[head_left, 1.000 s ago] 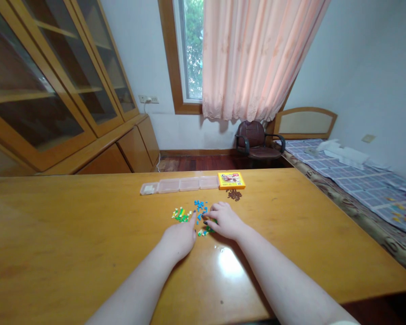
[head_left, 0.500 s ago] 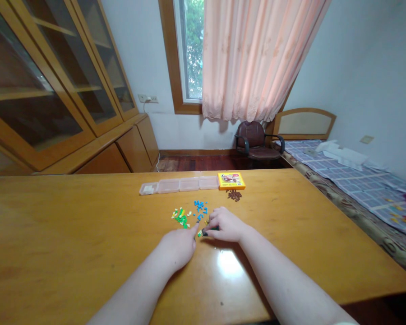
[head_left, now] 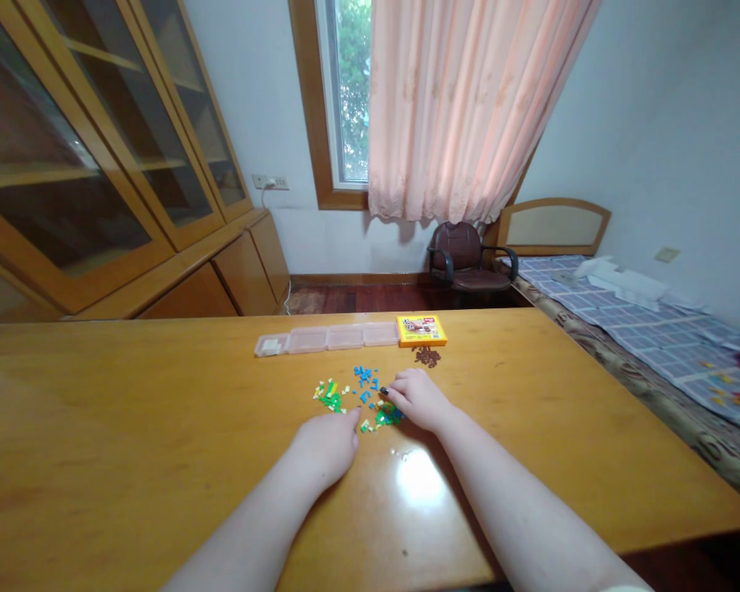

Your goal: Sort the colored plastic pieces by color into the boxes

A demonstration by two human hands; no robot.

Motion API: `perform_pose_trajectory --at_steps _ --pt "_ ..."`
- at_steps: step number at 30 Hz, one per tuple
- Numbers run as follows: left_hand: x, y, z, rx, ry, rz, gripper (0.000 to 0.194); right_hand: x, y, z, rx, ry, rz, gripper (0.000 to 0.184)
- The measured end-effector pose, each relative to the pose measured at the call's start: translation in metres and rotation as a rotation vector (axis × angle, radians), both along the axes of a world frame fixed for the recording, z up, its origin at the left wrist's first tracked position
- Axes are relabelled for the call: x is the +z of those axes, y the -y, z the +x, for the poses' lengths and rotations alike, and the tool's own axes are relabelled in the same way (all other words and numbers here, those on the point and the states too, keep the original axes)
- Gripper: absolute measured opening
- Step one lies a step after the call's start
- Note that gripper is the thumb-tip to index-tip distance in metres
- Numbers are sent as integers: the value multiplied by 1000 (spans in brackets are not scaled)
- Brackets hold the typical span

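Note:
Small loose building bricks lie scattered on a wooden table (head_left: pixel 129 411): a green and yellow cluster (head_left: pixel 330 395), a blue cluster (head_left: pixel 365 378), and a green and blue bunch (head_left: pixel 383 416). My right hand (head_left: pixel 416 397) rests on the table at the green and blue bunch, fingers curled and pinched over tiny pieces I cannot make out. My left hand (head_left: pixel 324 448) lies knuckles up just left of the bricks, fingers curled, index fingertip near the bunch.
A clear plastic compartment box (head_left: pixel 326 338) and a yellow box (head_left: pixel 421 330) stand behind the bricks, with a small pile of brown pieces (head_left: pixel 427 355) beside them. Beyond the table are a wooden glass-door cabinet (head_left: pixel 99 164), a dark armchair (head_left: pixel 465 259) and a bed (head_left: pixel 666 329).
My right hand shifted slightly forward and right among the bricks. My left hand drew back a little toward me, its index finger less extended.

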State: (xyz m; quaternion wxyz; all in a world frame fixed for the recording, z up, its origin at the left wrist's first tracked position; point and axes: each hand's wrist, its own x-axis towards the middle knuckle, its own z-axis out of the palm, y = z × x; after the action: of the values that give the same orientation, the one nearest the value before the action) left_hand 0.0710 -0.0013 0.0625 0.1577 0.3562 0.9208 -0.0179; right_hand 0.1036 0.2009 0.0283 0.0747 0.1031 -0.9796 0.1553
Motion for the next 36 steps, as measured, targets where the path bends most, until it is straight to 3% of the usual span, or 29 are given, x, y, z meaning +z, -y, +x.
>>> perform_pose_trajectory --at_steps 4,10,16,22,29,36 --pt "0 -5 0 -54 13 9 52 -1 -1 0 21 26 -22 42" --pt "-2 -8 -8 -4 2 -15 54 -8 -4 -3 82 59 -118 44" --pt "-4 -12 0 -129 -8 22 54 0 -13 -1 -31 125 -201 42" --pt "-3 -10 2 -94 -5 13 49 3 -16 4 -27 241 -301 42" --pt "3 -10 5 -146 -23 54 53 5 -12 5 69 189 -208 44" --pt "-1 -10 8 -146 23 36 53 7 -14 3 -82 216 -80 43"
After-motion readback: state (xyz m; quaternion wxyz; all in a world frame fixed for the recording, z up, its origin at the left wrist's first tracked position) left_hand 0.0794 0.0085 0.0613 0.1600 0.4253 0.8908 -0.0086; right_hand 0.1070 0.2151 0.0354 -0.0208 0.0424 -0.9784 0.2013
